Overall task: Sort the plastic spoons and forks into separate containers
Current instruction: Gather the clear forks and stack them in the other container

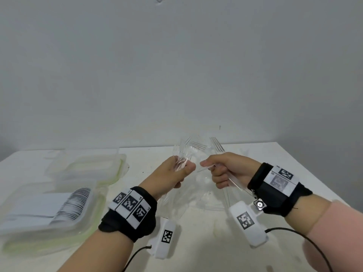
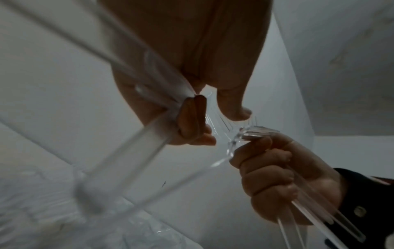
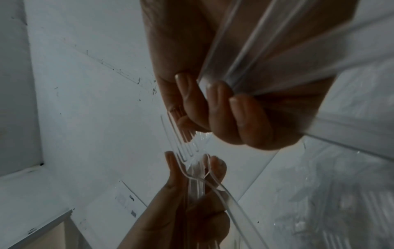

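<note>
Clear forks fill your left hand; your right hand grips more, tines crossing, containers leftward.

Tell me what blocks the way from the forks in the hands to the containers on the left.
Nothing visible does. Both hands, left hand and right hand, hold clear forks above the table; the near container and the far container lie open-topped.
</note>
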Demonstrator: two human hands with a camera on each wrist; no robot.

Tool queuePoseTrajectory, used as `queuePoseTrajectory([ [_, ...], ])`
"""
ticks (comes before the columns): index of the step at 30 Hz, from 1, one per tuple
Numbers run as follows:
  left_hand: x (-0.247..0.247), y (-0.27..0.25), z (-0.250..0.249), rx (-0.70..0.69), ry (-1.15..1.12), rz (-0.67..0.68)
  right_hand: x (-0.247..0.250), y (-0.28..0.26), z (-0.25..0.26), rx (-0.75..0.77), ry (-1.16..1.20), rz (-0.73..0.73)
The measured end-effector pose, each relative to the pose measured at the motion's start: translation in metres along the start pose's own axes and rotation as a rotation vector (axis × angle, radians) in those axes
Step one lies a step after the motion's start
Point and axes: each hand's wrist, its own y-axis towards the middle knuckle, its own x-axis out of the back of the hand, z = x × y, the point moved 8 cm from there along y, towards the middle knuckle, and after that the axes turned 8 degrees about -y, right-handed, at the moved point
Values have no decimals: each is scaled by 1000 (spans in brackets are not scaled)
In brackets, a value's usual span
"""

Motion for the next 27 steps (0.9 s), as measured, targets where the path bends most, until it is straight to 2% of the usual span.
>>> queuePoseTrajectory([
  [7, 24, -17, 12, 21, -248, 101, -47, 21, 2, -13, 58, 23],
  [12, 38, -25, 21, 65, -311, 103, -64, 29, 3, -2, 37, 10],
  [16, 51, -28, 29, 106, -305, 46, -69, 29, 6, 46, 2, -44],
  [21, 63, -27, 33, 126, -310, -37, -65, 22, 6, 176, -165, -168],
  [27, 59, -24, 25, 104, -479, -128, -67, 12, -9, 266, -63, -244],
])
